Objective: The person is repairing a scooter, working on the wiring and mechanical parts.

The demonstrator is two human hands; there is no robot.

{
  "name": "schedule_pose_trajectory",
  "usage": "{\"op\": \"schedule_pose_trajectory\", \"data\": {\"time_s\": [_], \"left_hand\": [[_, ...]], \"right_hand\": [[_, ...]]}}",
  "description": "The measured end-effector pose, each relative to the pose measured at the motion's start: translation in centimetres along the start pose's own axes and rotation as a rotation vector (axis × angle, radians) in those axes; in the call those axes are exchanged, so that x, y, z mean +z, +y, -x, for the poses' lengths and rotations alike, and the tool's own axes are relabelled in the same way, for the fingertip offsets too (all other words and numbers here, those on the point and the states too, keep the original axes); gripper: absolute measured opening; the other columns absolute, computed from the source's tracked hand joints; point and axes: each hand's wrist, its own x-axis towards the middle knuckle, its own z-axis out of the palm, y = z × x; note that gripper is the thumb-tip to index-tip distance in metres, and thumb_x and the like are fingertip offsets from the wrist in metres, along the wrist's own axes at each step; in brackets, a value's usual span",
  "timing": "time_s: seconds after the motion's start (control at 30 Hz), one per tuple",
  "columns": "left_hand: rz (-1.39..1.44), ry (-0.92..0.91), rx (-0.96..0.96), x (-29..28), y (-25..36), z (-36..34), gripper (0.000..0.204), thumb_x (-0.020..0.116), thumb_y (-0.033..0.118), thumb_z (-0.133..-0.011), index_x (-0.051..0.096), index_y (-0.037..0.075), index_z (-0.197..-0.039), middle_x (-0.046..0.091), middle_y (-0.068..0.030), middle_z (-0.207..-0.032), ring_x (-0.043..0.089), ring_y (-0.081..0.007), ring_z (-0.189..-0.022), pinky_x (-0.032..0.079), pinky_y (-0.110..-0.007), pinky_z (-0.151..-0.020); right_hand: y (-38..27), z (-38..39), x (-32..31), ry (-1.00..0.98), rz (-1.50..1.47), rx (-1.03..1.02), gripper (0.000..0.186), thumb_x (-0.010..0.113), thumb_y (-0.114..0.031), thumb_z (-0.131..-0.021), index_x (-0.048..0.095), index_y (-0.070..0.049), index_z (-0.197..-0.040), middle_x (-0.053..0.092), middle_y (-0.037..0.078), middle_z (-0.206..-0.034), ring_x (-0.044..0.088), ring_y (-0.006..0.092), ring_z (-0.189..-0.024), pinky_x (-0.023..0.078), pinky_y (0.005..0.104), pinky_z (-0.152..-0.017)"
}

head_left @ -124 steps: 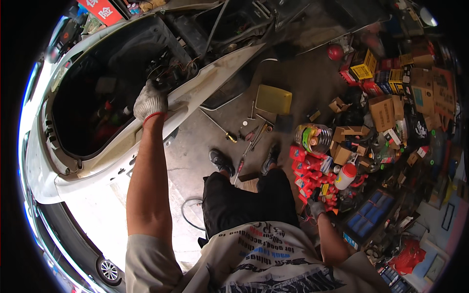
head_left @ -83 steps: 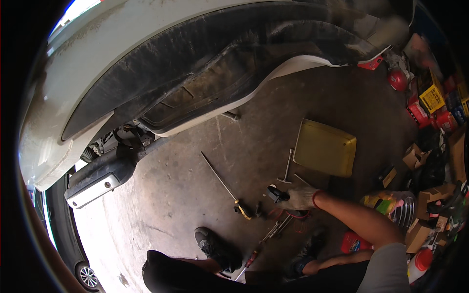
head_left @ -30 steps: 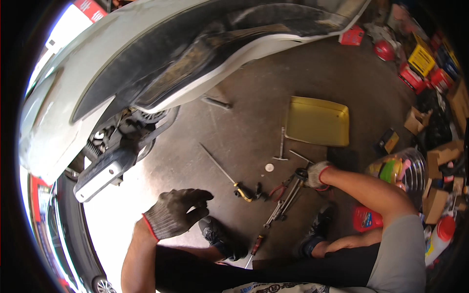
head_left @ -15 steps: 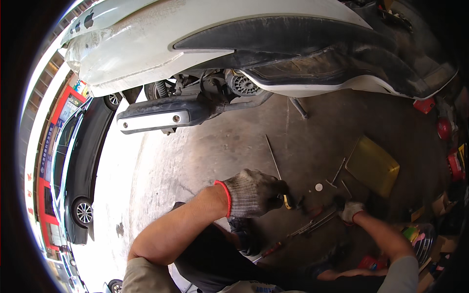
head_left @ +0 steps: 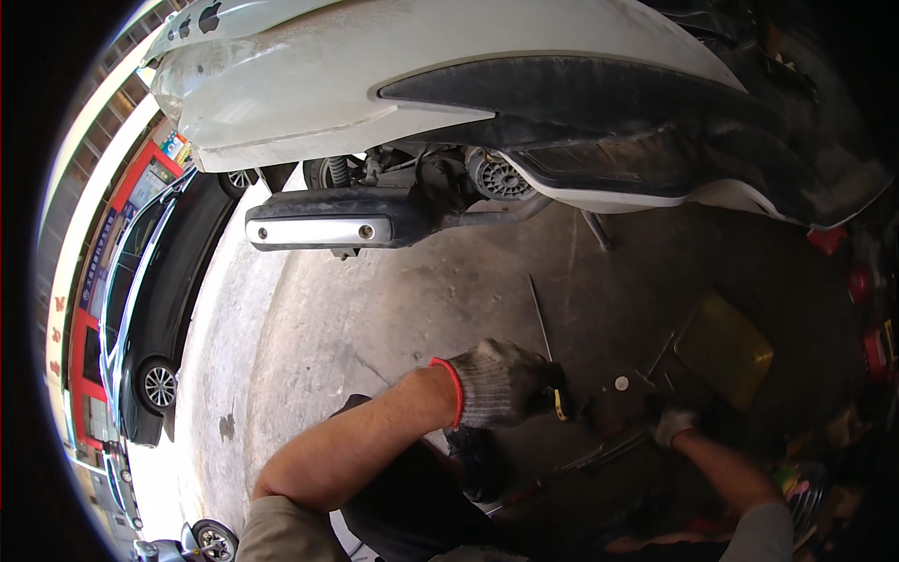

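1. Black paint marks the parked car point(head_left: 150, 318) at the far left, out in the sunlit street beyond the workshop floor.
2. Next comes the scooter's exhaust muffler point(head_left: 323, 223), dark with a silver heat shield, hanging under the white scooter body point(head_left: 375, 84) that spans the top of the view.
3. Lower and nearer the middle, the left hand point(head_left: 496, 384) in a grey knit glove with a red cuff reaches across to the right. Its fingers are curled together around the dark grip of a tool with a yellow end point(head_left: 559, 403); how firmly they pinch it cannot be told.
4. A long thin metal rod point(head_left: 538, 314) lies on the concrete floor point(head_left: 375, 309) just above that hand, its long axis running away from the person toward the scooter and its near end close to the gloved knuckles. It lies up and slightly right of the left fingers, so the left hand is much the nearer one.
5. A small white disc point(head_left: 622, 383) sits on the floor between the two hands.
6. Further right, the right hand point(head_left: 671, 423), also gloved, is down among long chrome wrenches point(head_left: 599, 456). It is blurred, and whether its fingers are apart or clamped on anything cannot be told.
7. A yellow tray point(head_left: 723, 348) lies beyond it, with red containers point(head_left: 876, 347) at the dim right edge.
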Motion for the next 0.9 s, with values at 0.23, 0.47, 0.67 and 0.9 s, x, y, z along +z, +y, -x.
{"op": "schedule_pose_trajectory", "data": {"time_s": [0.23, 0.47, 0.67, 0.9], "left_hand": [[0.013, -0.012, -0.026, 0.3, -0.6, 0.3, 0.032, 0.062, 0.024, -0.091, 0.062, 0.01, -0.12, 0.071, -0.0099, -0.098, 0.069, -0.0251, -0.091, 0.055, -0.036, -0.084], [-0.004, -0.033, -0.054, 0.2, -0.4, 0.1, 0.032, 0.061, 0.024, -0.092, 0.062, 0.01, -0.121, 0.071, -0.0099, -0.099, 0.068, -0.0254, -0.094, 0.054, -0.036, -0.085], [-0.063, -0.077, -0.109, 0.5, -0.8, 0.3, 0.034, 0.058, 0.028, -0.093, 0.06, 0.011, -0.122, 0.07, -0.0104, -0.101, 0.067, -0.0276, -0.096, 0.052, -0.037, -0.087], [-0.084, -0.072, -0.085, 0.4, -0.8, 0.3, 0.036, 0.056, 0.031, -0.094, 0.059, 0.013, -0.125, 0.069, -0.0107, -0.108, 0.065, -0.0284, -0.101, 0.051, -0.038, -0.09]], "right_hand": [[-0.6, 0.7, -2.3, -0.128, 0.021, -0.041, 0.061, 0.045, -0.051, -0.089, 0.05, -0.013, -0.137, 0.049, 0.017, -0.141, 0.05, 0.0323, -0.128, 0.041, 0.0474, -0.104], [1.2, -0.8, -0.4, -0.105, 0.057, -0.139, 0.05, 0.045, -0.046, -0.089, 0.061, -0.018, -0.127, 0.056, 0.012, -0.134, 0.054, 0.0309, -0.124, 0.043, 0.0471, -0.102], [-0.5, 2.5, -7.1, -0.176, 0.31, -0.241, 0.044, 0.054, -0.036, -0.081, 0.068, -0.012, -0.115, 0.064, 0.013, -0.123, 0.061, 0.0312, -0.114, 0.049, 0.0424, -0.094], [-2.6, -0.8, -2.4, 0.003, -0.157, -0.258, 0.048, 0.054, -0.038, -0.08, 0.066, -0.003, -0.111, 0.062, 0.024, -0.118, 0.06, 0.0364, -0.113, 0.047, 0.0432, -0.098]]}}
